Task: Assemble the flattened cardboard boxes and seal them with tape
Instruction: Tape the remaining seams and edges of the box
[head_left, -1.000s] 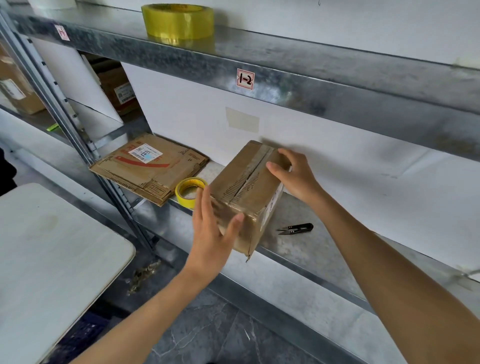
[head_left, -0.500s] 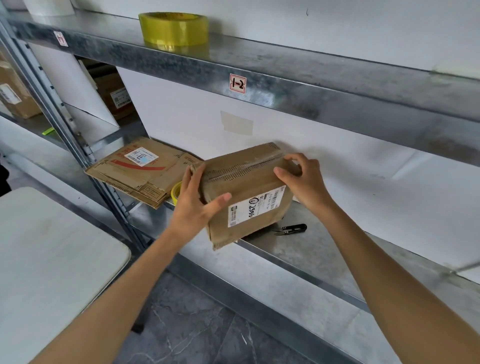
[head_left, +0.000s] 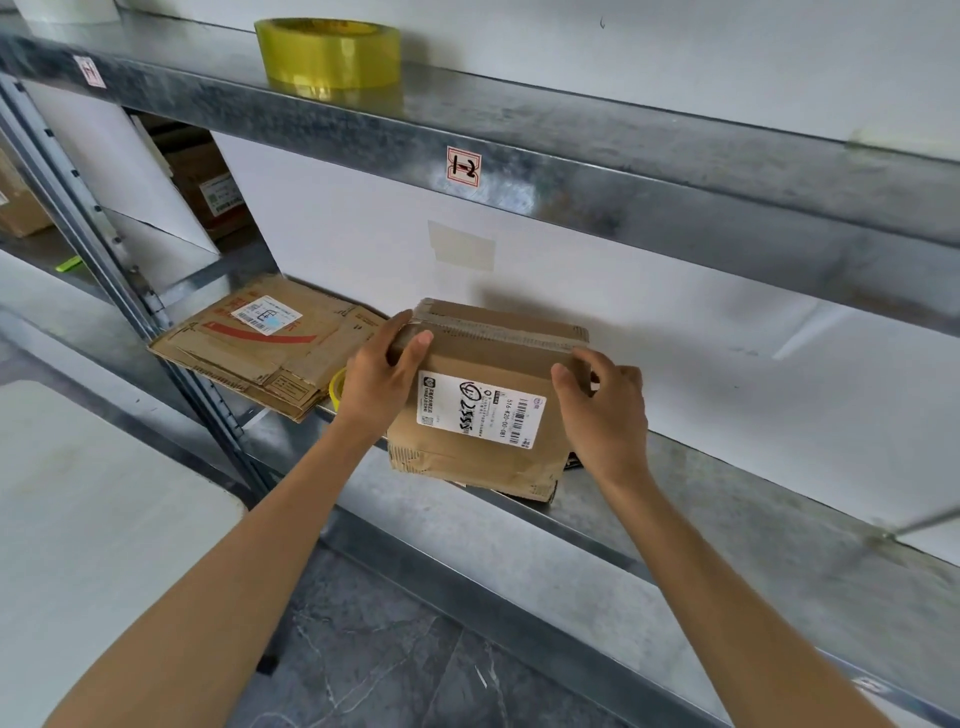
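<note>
Now both hands on taped cardboard box (head_left: 483, 452), at front edge of lower shelf (head_left: 727, 499), labelled face toward camera, bottom slightly past edge. Left hand (head_left: 376, 387) grips upper left corner: fingers curled over top, thumb pressed on front face. Right hand (head_left: 608, 415) grips upper right corner, fingers bent, thumb on front. Flattened boxes (head_left: 260, 353) stacked at shelf's left end; yellow tape roll (head_left: 336, 387) peeks out between stack and left hand.

Bright, even light; wide-angle edge bending.
</note>
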